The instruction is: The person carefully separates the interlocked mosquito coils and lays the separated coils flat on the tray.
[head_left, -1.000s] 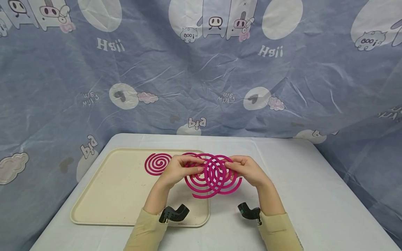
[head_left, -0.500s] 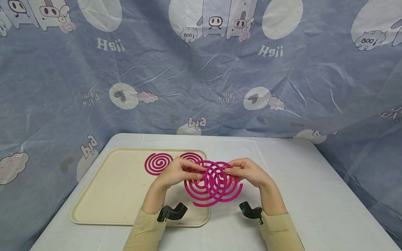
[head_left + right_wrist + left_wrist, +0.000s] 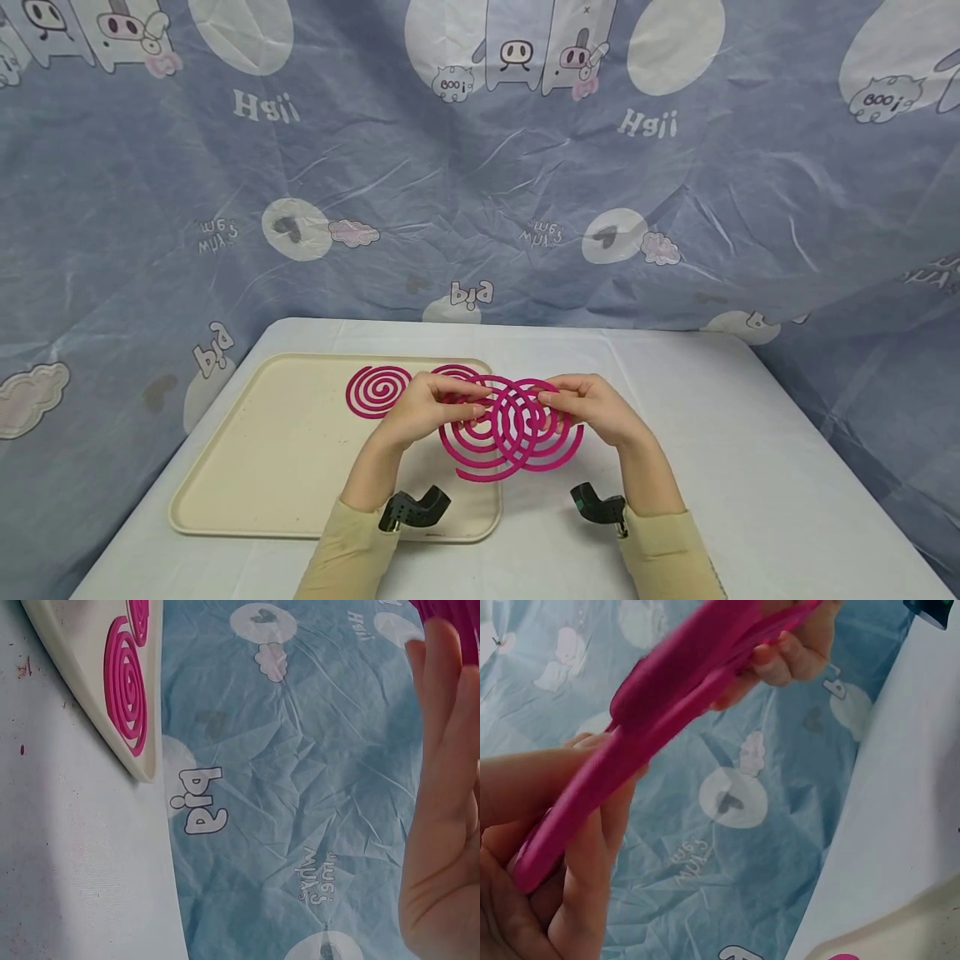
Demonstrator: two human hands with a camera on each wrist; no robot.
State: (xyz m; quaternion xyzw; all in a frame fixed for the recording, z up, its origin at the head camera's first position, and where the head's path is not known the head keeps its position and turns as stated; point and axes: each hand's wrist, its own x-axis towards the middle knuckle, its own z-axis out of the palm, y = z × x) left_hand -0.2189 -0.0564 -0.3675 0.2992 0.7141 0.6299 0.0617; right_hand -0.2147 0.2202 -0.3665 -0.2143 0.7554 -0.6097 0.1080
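Observation:
Two magenta mosquito coils overlap and look interlaced, held up above the tray's right edge. My left hand [image 3: 420,412] pinches the left mosquito coil [image 3: 480,478] between thumb and fingers. On the other side, my right hand [image 3: 600,412] pinches the right mosquito coil [image 3: 557,465] the same way. Seen nearly edge-on in the left wrist view, the coils [image 3: 682,690] cross at a slight angle, not lying flat together. From the right wrist, only a small piece of coil shows above my fingers. How the inner turns pass each other cannot be made out.
A cream tray [image 3: 262,467] lies on the left of the white table [image 3: 712,467]. Two more mosquito coils rest at its far side: one [image 3: 382,390] in plain sight, another [image 3: 456,369] partly behind my left hand. A printed blue cloth [image 3: 450,183] hangs behind.
The held coils dipped slightly, then came partway back up. They are spread a little farther apart sideways, with the right coil shifted right. Both hands keep their pinch.

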